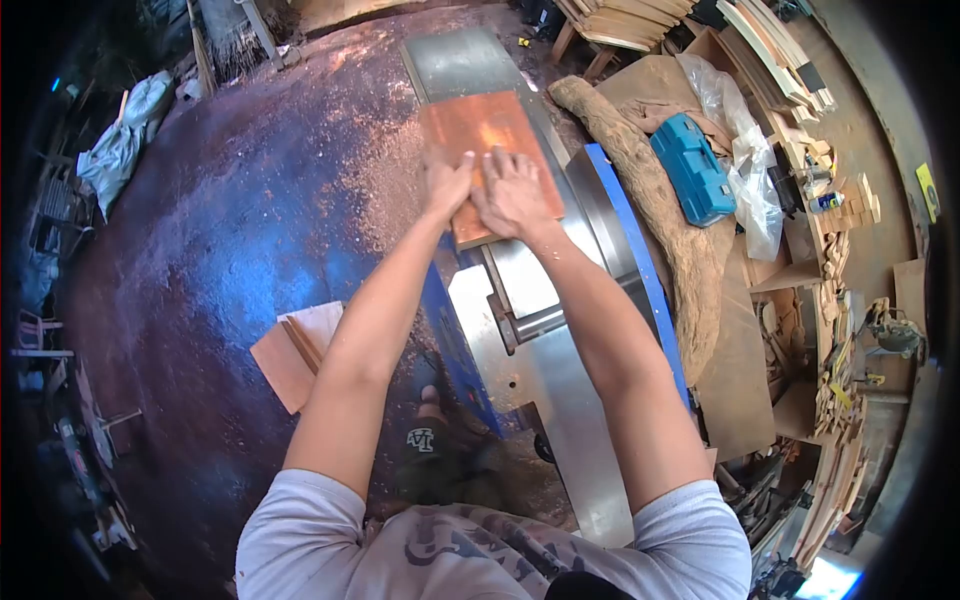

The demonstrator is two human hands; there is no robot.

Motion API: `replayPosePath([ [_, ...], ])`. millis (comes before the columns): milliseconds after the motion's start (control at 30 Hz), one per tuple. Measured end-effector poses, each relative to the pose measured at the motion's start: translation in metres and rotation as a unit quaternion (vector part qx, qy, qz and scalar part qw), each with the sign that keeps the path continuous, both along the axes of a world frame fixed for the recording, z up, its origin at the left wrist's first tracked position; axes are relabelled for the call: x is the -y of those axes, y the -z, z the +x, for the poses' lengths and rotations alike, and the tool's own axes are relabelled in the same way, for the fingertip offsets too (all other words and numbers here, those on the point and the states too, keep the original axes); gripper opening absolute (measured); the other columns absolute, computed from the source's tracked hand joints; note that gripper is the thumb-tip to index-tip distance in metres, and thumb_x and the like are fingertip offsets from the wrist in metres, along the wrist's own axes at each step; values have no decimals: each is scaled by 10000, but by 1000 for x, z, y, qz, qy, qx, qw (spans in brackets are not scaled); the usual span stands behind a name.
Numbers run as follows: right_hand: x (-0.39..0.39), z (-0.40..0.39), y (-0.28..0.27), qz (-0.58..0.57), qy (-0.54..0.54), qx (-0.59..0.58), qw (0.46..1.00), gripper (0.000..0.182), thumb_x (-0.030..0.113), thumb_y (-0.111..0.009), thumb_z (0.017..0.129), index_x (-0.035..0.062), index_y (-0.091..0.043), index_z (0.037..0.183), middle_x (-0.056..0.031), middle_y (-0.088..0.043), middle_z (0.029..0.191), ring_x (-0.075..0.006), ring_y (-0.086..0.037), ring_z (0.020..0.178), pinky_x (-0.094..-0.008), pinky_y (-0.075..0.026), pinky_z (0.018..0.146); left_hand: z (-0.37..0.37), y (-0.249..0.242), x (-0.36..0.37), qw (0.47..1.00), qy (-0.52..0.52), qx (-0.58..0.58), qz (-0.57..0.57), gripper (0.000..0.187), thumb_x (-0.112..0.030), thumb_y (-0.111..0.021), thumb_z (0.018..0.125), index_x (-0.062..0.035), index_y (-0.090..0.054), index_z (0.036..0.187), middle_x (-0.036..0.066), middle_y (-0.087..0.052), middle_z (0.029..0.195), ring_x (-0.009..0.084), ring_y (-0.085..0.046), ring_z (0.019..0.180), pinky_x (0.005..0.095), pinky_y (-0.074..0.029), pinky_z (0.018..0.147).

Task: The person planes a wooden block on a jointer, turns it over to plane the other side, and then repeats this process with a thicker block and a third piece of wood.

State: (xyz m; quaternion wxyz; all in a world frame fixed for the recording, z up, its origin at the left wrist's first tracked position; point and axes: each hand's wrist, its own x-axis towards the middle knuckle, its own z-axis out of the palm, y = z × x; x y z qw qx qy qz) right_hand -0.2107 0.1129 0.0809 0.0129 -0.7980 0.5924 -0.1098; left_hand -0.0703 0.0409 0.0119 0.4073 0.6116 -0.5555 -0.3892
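A reddish-brown wooden board (485,118) lies flat on the metal bed of a jointer (455,65). My left hand (447,186) is at the board's left edge, its thumb on top and its fingers, somewhat blurred, closed over that edge. Beside it, my right hand (516,198) presses flat on the board's upper face, fingers spread and pointing away from me. The near bed (580,430) of the machine stretches back toward my body. A blue fence (630,240) runs along the right side.
Wood shavings (375,160) cover the floor left of the machine. Several wood pieces (290,360) lie low beside my left forearm. To the right are a long rough log (660,190), a teal tool case (692,170), clear plastic wrap (745,170) and shelves stacked with wood.
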Motion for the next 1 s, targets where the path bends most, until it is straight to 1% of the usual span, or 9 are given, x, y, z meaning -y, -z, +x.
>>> replayPosePath([
  [200, -48, 19, -89, 99, -23, 392, 914, 551, 376, -493, 1096, -61, -617, 1407, -241, -659, 1382, -406, -642, 1251, -446, -463, 1140, 74, -42, -7, 980, -115, 147, 72, 604, -459, -643, 1041, 24, -624, 1403, 227, -734, 1289, 400, -746, 1089, 461, -574, 953],
  [300, -159, -27, -150, 128, 4, 570, 812, 568, 398, -502, 1098, -45, -627, 1429, -193, -671, 1412, -278, -669, 1235, -410, -469, 1125, 147, -53, -36, 958, -15, -189, 215, 625, -532, -605, 1048, 6, -646, 1363, 243, -708, 1321, 352, -690, 1237, 445, -526, 1064],
  [367, -248, -75, -135, 70, 80, 597, 796, 574, 385, -515, 1089, -74, -632, 1413, -178, -703, 1355, -273, -714, 1100, -401, -519, 1037, 171, -95, -109, 845, 33, -438, 307, 628, -513, -571, 1075, 25, -611, 1394, 257, -667, 1312, 342, -670, 1189, 475, -537, 1015],
  [433, -343, -116, -102, 57, 147, 623, 766, 609, 398, -519, 1092, -121, -620, 1395, -205, -725, 1288, -285, -720, 1058, -399, -528, 1011, 213, -81, -177, 484, 177, -760, 396, 682, -478, -565, 1066, 43, -457, 1493, 234, -553, 1268, 340, -584, 1130, 505, -526, 965],
  [533, -467, -135, -73, 103, 225, 638, 729, 610, 412, -530, 1099, -112, -623, 1397, -194, -740, 1253, -261, -722, 1020, -387, -560, 954, 169, -167, -302, 394, 220, -828, 333, 773, -418, -540, 1024, 10, -225, 1585, 184, -386, 1231, 291, -478, 1046, 437, -488, 844],
  [667, -574, -133, -42, 129, 278, 657, 689, 570, 384, -541, 1104, -101, -634, 1388, -184, -749, 1251, -231, -724, 1021, -363, -579, 900, 114, -209, -399, 377, 249, -844, 288, 735, -395, -530, 1022, 22, -242, 1555, 180, -385, 1209, 284, -471, 1030, 444, -472, 838],
  [833, -631, -116, -43, 83, 273, 495, 821, 504, 337, -540, 1102, -67, -647, 1382, -170, -763, 1245, -222, -737, 1033, -376, -555, 963, 49, -188, -482, 365, 254, -821, 357, 697, -424, -533, 1044, 41, -320, 1518, 191, -407, 1261, 285, -464, 1045, 449, -464, 844],
  [900, -651, -116, -50, 82, 255, 497, 825, 495, 324, -537, 1098, -62, -641, 1390, -168, -766, 1231, -229, -733, 1062, -381, -544, 985, 35, -157, -501, 429, 247, -779, 384, 678, -455, -526, 1057, 38, -379, 1498, 187, -463, 1238, 282, -500, 1028, 469, -492, 854],
  [1000, -690, -120, -74, 124, 264, 673, 679, 571, 381, -524, 1109, -51, -570, 1480, -189, -733, 1285, -254, -715, 1114, -404, -546, 988, 0, -117, -535, 478, 286, -722, 411, 637, -503, -490, 1086, 11, -467, 1461, 178, -563, 1213, 282, -582, 1032, 485, -541, 890],
])
